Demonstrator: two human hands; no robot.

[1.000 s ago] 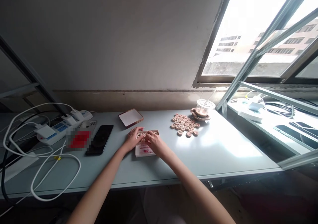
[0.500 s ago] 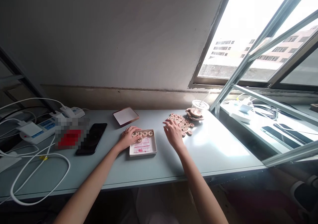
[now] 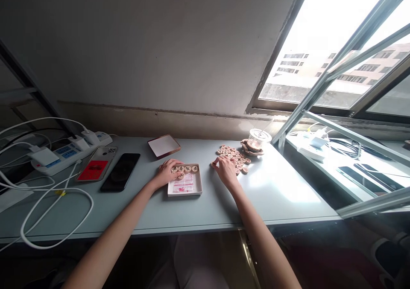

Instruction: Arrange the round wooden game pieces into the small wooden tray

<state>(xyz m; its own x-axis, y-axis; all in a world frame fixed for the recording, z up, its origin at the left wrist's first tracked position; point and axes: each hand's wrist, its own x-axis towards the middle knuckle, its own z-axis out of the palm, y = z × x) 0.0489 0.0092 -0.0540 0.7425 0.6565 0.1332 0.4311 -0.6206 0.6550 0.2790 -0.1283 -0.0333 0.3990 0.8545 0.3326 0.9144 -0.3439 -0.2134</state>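
A shallow white box (image 3: 201,190) is lying open on the surface (image 3: 205,212). The left hand (image 3: 167,172) is resting at the box's 9 o'clock wall, its fingers reaching over the rim by the discs; whether they are gripping, I cannot tell. Inside, wooden discs (image 3: 188,169) are forming a row of four along the 12 o'clock side, with another just below, and a pink-lined sheet (image 3: 185,186) is lying toward 6 o'clock. At the box's 3 o'clock, the right hand (image 3: 226,169) is pinching a single disc (image 3: 213,164) between thumb and fingers, just beside a loose cluster of discs (image 3: 239,161) lying toward 2 o'clock. A lidded cup (image 3: 260,136) is standing beyond the cluster. A box lid (image 3: 164,146) is lying hollow side up at 11 o'clock, and a black phone (image 3: 120,172) is lying at 9 o'clock.
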